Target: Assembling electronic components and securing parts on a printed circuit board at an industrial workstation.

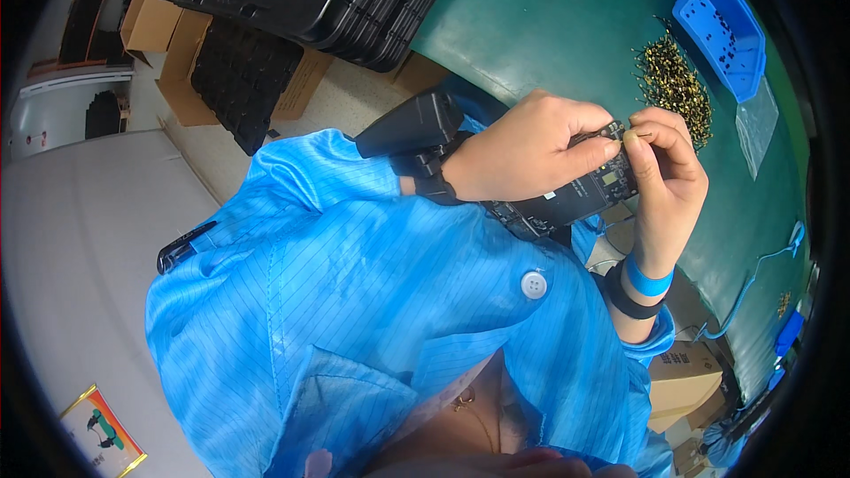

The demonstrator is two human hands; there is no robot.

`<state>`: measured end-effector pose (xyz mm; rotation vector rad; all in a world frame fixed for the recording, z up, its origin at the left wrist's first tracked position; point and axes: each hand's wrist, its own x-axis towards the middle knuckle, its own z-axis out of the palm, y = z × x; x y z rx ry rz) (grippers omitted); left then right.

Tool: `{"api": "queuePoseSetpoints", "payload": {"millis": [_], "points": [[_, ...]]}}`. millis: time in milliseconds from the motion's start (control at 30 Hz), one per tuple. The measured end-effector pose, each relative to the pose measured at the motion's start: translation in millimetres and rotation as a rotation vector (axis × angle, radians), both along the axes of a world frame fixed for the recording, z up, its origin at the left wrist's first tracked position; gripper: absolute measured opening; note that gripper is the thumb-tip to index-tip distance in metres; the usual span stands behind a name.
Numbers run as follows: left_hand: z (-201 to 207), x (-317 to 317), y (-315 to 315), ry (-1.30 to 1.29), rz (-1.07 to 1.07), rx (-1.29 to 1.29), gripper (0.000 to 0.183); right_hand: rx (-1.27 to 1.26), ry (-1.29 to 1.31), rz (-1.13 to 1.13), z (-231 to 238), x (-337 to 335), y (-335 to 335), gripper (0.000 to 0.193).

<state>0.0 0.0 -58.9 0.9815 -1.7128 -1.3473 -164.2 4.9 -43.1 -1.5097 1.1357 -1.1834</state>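
Note:
My left hand is closed on a black circuit board, its thumb and fingers at the board's far end. At that same end, my right hand is in a pinch, thumb against index finger, touching the board's edge. What sits between those fingertips is too small to make out. Just beyond the right hand, a loose pile of small black-and-gold parts lies on the green table mat. The board's near end rests close to my blue smock, and my left hand hides part of it.
A blue plastic bin with a few dark bits stands at the far right, beside a clear plastic bag. Stacked black trays rise at the far left. A blue cord crosses the mat, and a cardboard box sits below the table.

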Motion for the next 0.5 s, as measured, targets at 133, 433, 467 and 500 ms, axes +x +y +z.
{"api": "queuePoseSetpoints", "payload": {"millis": [133,433,467,500], "points": [[-0.6,1.3,0.6,0.010,-0.020,0.033,0.019,-0.032,0.043,0.011,-0.2,-1.4,-0.9,0.007],[1.5,2.0,0.3,0.049,-0.040,0.081,0.019,-0.065,0.108,-0.018,1.6,-0.3,-1.4,0.007],[1.3,2.2,0.9,0.061,-0.032,0.086,0.019,-0.072,0.116,-0.019,1.7,0.6,-1.5,0.007],[1.0,2.0,1.3,0.062,-0.032,0.085,0.019,-0.079,0.124,-0.020,1.7,1.2,-1.4,0.007]]}}
